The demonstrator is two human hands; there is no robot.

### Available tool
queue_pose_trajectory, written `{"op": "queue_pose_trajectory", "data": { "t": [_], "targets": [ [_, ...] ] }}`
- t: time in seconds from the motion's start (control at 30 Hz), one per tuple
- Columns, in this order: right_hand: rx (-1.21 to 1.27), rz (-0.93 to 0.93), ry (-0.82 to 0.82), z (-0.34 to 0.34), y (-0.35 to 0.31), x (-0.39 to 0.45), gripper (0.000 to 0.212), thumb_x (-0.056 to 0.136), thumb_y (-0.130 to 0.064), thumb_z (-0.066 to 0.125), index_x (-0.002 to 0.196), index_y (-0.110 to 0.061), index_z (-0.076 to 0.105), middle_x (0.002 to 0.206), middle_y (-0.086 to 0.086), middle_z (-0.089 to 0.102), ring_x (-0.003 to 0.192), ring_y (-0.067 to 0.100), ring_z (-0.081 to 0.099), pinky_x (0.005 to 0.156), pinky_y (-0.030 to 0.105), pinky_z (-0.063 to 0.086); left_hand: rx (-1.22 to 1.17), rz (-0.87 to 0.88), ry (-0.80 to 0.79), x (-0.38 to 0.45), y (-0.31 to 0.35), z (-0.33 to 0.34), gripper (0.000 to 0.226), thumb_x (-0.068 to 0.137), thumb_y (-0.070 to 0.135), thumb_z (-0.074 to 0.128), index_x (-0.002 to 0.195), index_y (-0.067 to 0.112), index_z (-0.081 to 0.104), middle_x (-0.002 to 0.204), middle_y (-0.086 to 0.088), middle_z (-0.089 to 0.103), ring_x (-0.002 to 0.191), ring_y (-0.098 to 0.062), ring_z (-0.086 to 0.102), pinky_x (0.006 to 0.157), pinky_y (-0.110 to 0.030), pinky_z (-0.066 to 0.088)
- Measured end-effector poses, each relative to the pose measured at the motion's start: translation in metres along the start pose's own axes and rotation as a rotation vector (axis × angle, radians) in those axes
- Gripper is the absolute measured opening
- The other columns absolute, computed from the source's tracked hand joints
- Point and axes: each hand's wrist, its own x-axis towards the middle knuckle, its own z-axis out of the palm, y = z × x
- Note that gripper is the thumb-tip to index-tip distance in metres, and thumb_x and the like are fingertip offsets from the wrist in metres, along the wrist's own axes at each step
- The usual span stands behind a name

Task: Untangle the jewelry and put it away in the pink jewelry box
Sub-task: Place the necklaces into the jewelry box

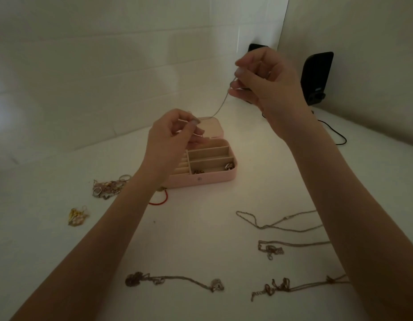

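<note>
A thin silver chain (220, 105) stretches in the air between both hands. My left hand (170, 140) pinches its lower end just above the open pink jewelry box (212, 179). My right hand (265, 79) pinches the upper end, raised higher and further back. The box lid lies open behind it, and its beige compartments hold a few rings and small pieces. A tangled heap of jewelry (108, 187) with rings lies left of the box. A red cord (160, 200) peeks out from under my left forearm.
Several chains lie on the white table: one (279, 222) at right, one with a charm (272, 249) below it, one (173, 280) at the front centre, one (282, 287) at the front right. A gold piece (77, 216) sits at left. Two black speakers (316, 77) with a cable stand at the back.
</note>
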Motion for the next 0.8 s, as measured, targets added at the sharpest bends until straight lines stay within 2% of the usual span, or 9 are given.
{"op": "queue_pose_trajectory", "data": {
  "t": [0.07, 0.17, 0.3, 0.4, 0.5, 0.53, 0.6, 0.7, 0.8],
  "targets": [
    [0.002, 0.005, 0.0, 0.0, 0.001, 0.001, 0.01, 0.088, 0.004, 0.057, 0.089, -0.006, 0.059, 0.078, 0.008, 0.056, 0.069, 0.012, 0.063, 0.073, 0.029, 0.055, 0.02, -0.02, -0.039, -0.002, -0.002, 0.0, 0.011, 0.091, 0.005, 0.054, 0.084, 0.01, 0.061, 0.074, -0.009, 0.069, 0.063, -0.015, 0.069, 0.06, -0.024, 0.056],
    [0.008, 0.013, -0.006, -0.001, 0.002, 0.0, 0.011, 0.088, 0.004, 0.057, 0.088, -0.007, 0.06, 0.077, 0.007, 0.056, 0.068, 0.012, 0.063, 0.073, 0.028, 0.055, 0.054, -0.052, -0.098, -0.003, -0.004, 0.001, 0.012, 0.09, 0.004, 0.056, 0.082, 0.01, 0.062, 0.071, -0.01, 0.068, 0.061, -0.017, 0.069, 0.051, -0.024, 0.053],
    [0.011, 0.023, -0.014, -0.002, 0.003, 0.001, 0.011, 0.088, 0.004, 0.057, 0.089, -0.007, 0.06, 0.079, 0.008, 0.055, 0.068, 0.011, 0.063, 0.073, 0.028, 0.055, 0.164, -0.054, -0.101, -0.004, -0.005, 0.001, 0.009, 0.089, 0.006, 0.058, 0.083, 0.01, 0.063, 0.064, -0.003, 0.065, 0.049, -0.011, 0.061, 0.041, -0.021, 0.045],
    [-0.032, 0.063, -0.059, -0.004, 0.006, 0.0, 0.011, 0.088, 0.004, 0.058, 0.093, -0.006, 0.059, 0.08, 0.009, 0.057, 0.07, 0.012, 0.063, 0.073, 0.028, 0.056, 0.329, -0.008, -0.085, -0.003, -0.006, -0.003, 0.011, 0.085, 0.011, 0.062, 0.077, 0.017, 0.066, 0.062, 0.005, 0.065, 0.046, 0.002, 0.054, 0.046, -0.013, 0.04],
    [-0.189, 0.15, -0.171, -0.005, 0.01, -0.003, 0.016, 0.086, 0.002, 0.062, 0.101, -0.002, 0.059, 0.085, 0.014, 0.062, 0.074, 0.017, 0.064, 0.072, 0.027, 0.057, 0.603, 0.049, -0.187, -0.005, -0.008, -0.007, 0.008, 0.082, 0.016, 0.066, 0.076, 0.021, 0.069, 0.066, 0.015, 0.061, 0.049, 0.01, 0.05, 0.053, -0.004, 0.037],
    [-0.25, 0.168, -0.211, -0.005, 0.011, -0.004, 0.019, 0.085, 0.001, 0.064, 0.104, -0.001, 0.06, 0.086, 0.016, 0.063, 0.074, 0.018, 0.065, 0.071, 0.026, 0.058, 0.671, 0.048, -0.221, -0.007, -0.009, -0.008, 0.008, 0.082, 0.019, 0.066, 0.075, 0.023, 0.069, 0.066, 0.017, 0.06, 0.05, 0.009, 0.05, 0.053, -0.004, 0.037],
    [-0.333, 0.193, -0.28, -0.003, 0.012, -0.006, 0.023, 0.082, -0.001, 0.067, 0.105, 0.0, 0.061, 0.086, 0.015, 0.065, 0.071, 0.014, 0.066, 0.067, 0.022, 0.057, 0.73, 0.037, -0.219, -0.009, -0.009, -0.009, 0.01, 0.083, 0.026, 0.064, 0.075, 0.023, 0.07, 0.066, 0.019, 0.06, 0.053, 0.005, 0.052, 0.057, -0.014, 0.042],
    [-0.339, 0.208, -0.328, 0.007, 0.013, -0.009, 0.021, 0.08, -0.002, 0.07, 0.1, -0.001, 0.063, 0.085, 0.014, 0.067, 0.067, 0.013, 0.066, 0.065, 0.021, 0.057, 0.585, 0.011, -0.155, -0.011, -0.005, -0.006, 0.009, 0.085, 0.029, 0.062, 0.09, 0.029, 0.07, 0.077, 0.018, 0.064, 0.05, 0.002, 0.056, 0.057, -0.017, 0.046],
    [-0.354, 0.182, -0.365, 0.017, 0.018, -0.012, 0.017, 0.079, -0.003, 0.071, 0.095, -0.004, 0.065, 0.085, 0.015, 0.07, 0.073, 0.023, 0.069, 0.07, 0.029, 0.059, 0.349, -0.082, -0.232, -0.013, 0.0, 0.0, 0.02, 0.083, 0.03, 0.066, 0.103, 0.025, 0.068, 0.1, 0.012, 0.068, 0.046, -0.01, 0.062, 0.059, -0.02, 0.051]
  ]
}}
